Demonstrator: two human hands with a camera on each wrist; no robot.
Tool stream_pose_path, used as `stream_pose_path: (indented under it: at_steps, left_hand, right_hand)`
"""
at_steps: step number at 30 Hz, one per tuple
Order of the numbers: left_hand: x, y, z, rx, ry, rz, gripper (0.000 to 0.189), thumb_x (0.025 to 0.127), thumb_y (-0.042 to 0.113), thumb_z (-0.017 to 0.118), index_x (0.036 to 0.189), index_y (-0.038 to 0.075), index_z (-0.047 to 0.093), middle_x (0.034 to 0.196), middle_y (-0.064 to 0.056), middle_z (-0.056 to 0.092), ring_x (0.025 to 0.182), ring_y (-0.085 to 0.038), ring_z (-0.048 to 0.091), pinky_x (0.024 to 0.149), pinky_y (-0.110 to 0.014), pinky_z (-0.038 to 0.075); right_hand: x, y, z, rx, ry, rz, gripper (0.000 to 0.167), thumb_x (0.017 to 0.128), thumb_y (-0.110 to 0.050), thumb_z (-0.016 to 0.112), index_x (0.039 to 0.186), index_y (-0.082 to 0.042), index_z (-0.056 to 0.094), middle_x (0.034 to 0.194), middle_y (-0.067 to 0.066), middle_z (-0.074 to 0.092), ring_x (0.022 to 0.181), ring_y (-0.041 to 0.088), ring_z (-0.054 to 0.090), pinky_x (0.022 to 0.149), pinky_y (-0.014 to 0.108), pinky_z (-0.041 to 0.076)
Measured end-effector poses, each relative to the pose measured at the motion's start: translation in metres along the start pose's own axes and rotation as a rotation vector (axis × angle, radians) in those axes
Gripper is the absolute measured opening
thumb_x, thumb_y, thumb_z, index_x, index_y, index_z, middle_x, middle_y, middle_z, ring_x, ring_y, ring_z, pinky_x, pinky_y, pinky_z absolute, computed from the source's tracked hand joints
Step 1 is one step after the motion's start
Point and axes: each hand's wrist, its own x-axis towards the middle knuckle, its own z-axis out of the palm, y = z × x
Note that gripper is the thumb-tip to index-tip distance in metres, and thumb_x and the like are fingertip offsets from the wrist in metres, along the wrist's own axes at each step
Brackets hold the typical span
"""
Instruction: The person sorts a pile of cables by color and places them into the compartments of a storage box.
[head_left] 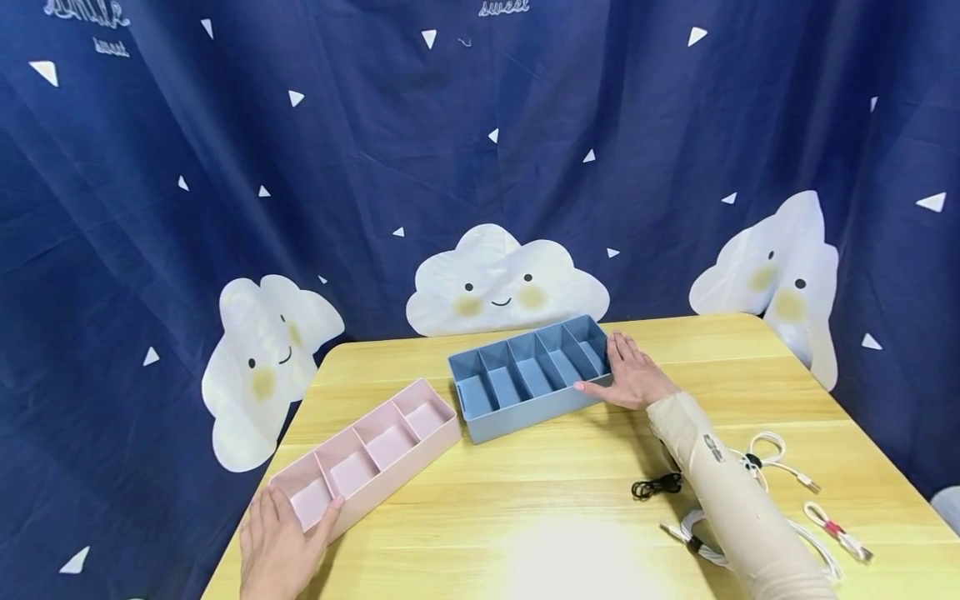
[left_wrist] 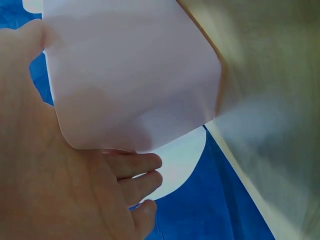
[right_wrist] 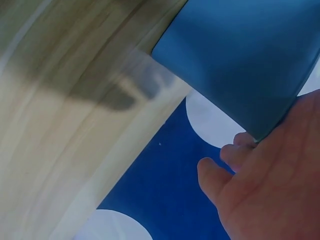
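Note:
A pink divided storage box [head_left: 401, 477] lies slantwise on the left of the table, its several compartments bare. My left hand [head_left: 277, 542] grips its near end, thumb on the right side and fingers along the left. That end wall fills much of the left wrist view. Farther back in the middle stands a blue divided storage box [head_left: 532, 410], also with nothing in its compartments. With the thumb along its front wall and the fingers round the far side, my right hand [head_left: 633, 379] holds its right end. In the right wrist view the fingertips are partly hidden behind the blue box.
On the right of the wooden table [head_left: 465, 533] lie a small bundled black cable [head_left: 658, 486], a coiled white cable [head_left: 772, 458], a short white cable with a red tie [head_left: 836, 531] and another white cable [head_left: 693, 537], partly under my right forearm. A dark blue curtain hangs behind.

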Motion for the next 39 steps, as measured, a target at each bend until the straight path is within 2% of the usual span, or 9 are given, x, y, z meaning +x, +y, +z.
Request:
stream_pose_path:
  at_steps: [7,15,25,32,36,39]
  left_hand:
    - [0.001,0.0,0.002,-0.017,-0.002,0.017,0.119,0.098,0.067,0.054,0.152,-0.027,0.006,0.157,-0.05,0.017,0.146,-0.064,0.02,0.118,-0.073,0.021]
    - [0.006,-0.003,0.003,-0.011,-0.026,0.034,0.118,0.098,0.066,0.054,0.15,-0.03,0.009,0.157,-0.051,0.017,0.147,-0.065,0.019,0.119,-0.073,0.02]
    - [0.011,-0.004,0.006,-0.046,0.057,0.133,0.113,0.098,0.058,0.06,0.148,-0.031,0.013,0.154,-0.052,0.022,0.141,-0.066,0.026,0.113,-0.074,0.026]
    - [0.021,-0.005,0.009,-0.048,0.146,0.22,0.105,0.096,0.054,0.066,0.145,-0.029,0.025,0.145,-0.047,0.035,0.135,-0.058,0.036,0.107,-0.071,0.033]
    - [0.031,-0.011,0.01,-0.048,0.149,0.268,0.101,0.096,0.052,0.066,0.144,-0.027,0.027,0.142,-0.045,0.038,0.133,-0.055,0.037,0.108,-0.068,0.034]
    - [0.036,-0.015,0.009,-0.053,0.11,0.275,0.103,0.097,0.053,0.065,0.147,-0.028,0.023,0.149,-0.048,0.033,0.139,-0.058,0.032,0.112,-0.069,0.031]
  right_hand:
    - [0.003,0.004,-0.001,-0.046,0.009,-0.014,0.12,0.089,-0.081,0.049,0.161,0.01,0.016,0.171,0.03,0.011,0.159,0.05,0.011,0.128,0.065,0.02]
    - [0.008,0.008,-0.002,-0.027,-0.002,-0.039,0.121,0.09,-0.079,0.051,0.16,0.012,0.015,0.171,0.031,0.009,0.159,0.05,0.009,0.13,0.062,0.018]
    - [0.009,0.008,-0.004,-0.026,0.011,-0.051,0.121,0.09,-0.077,0.053,0.159,0.014,0.016,0.169,0.033,0.016,0.158,0.051,0.016,0.129,0.062,0.021]
    - [0.01,0.009,-0.002,-0.029,0.017,-0.052,0.121,0.089,-0.078,0.052,0.159,0.014,0.017,0.168,0.033,0.02,0.157,0.052,0.018,0.128,0.063,0.022]
    - [0.011,0.009,-0.001,-0.036,0.019,-0.049,0.121,0.089,-0.079,0.052,0.159,0.014,0.018,0.168,0.033,0.021,0.157,0.051,0.019,0.128,0.063,0.023]
    - [0.011,0.009,0.0,-0.037,0.022,-0.05,0.12,0.089,-0.079,0.052,0.159,0.013,0.019,0.167,0.033,0.022,0.156,0.051,0.02,0.128,0.063,0.023]
